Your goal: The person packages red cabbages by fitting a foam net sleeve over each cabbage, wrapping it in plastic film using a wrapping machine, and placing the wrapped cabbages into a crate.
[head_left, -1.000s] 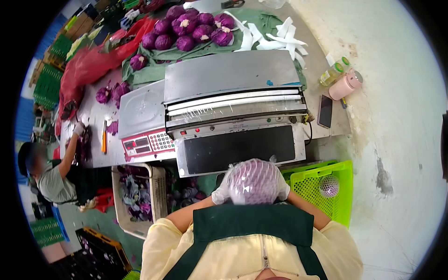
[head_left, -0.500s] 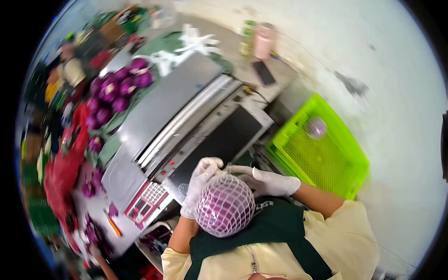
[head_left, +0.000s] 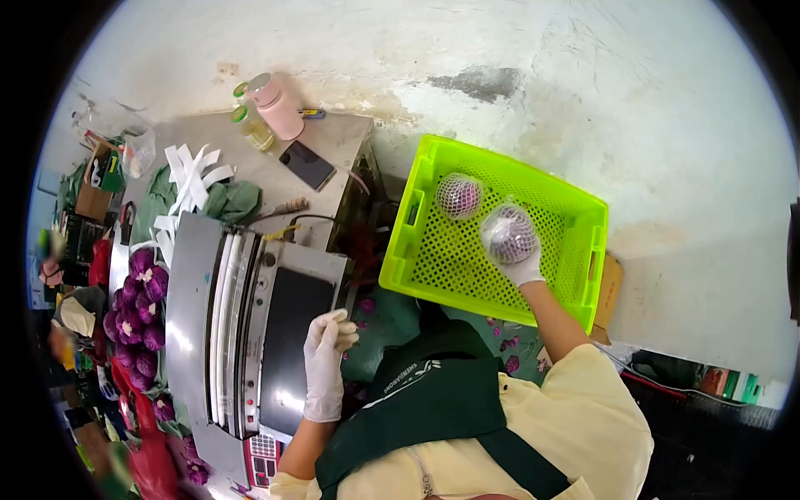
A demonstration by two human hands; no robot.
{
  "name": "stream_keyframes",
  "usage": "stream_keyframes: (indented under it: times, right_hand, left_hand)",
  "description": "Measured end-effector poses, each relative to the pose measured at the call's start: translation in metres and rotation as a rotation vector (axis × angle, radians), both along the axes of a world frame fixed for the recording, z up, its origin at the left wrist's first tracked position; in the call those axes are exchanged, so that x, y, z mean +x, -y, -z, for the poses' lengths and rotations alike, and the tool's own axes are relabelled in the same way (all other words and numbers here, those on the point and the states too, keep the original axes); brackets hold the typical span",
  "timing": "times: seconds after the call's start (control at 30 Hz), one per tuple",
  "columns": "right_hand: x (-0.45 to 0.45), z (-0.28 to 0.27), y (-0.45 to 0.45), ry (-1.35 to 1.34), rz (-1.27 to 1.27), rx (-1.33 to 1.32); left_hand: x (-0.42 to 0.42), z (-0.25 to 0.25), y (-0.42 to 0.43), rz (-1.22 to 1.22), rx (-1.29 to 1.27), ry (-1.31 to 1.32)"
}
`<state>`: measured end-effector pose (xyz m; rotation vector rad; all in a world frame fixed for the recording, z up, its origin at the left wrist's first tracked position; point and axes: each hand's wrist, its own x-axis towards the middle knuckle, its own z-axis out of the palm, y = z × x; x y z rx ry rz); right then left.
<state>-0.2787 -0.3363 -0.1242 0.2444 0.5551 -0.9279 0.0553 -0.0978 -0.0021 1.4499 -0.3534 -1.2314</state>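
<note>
The netted cabbage (head_left: 509, 232) lies in the grip of the right hand (head_left: 524, 268) — over the green basket (head_left: 594, 218). The left hand (head_left: 327, 360) — fingers curled, holding nothing visible — is beside the black plate (head_left: 297, 342).

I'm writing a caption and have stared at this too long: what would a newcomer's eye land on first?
Probably the lime-green crate right of centre, with one netted purple ball inside and another in the gloved right hand over it. Next, the shiny metal machine on the left, with deep-purple cabbages heaped beyond it at the far left.
</note>
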Motion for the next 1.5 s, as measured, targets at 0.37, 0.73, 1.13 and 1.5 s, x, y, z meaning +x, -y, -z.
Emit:
stream_keyframes:
  times: [0.37,0.73,1.13,1.5]
  right_hand:
    - [-0.024,0.168,0.102,-0.681,-0.089,-0.191]
    - [0.261,-0.032,0.014,-1.531,-0.276,-1.592]
    - [0.368,-0.046,-0.073,-1.647,-0.579,-1.843]
    - [0.366,-0.042,-0.065,-1.498,-0.704,-1.707]
  left_hand:
    - [0.031,-0.029,-0.014,-0.213,0.098,0.091]
    - [0.277,-0.066,-0.087,-0.567,0.062,0.726]
    - [0.542,0.081,0.023,-0.294,0.442,0.795]
    - [0.527,0.040,0.008,-0.601,0.160,0.550]
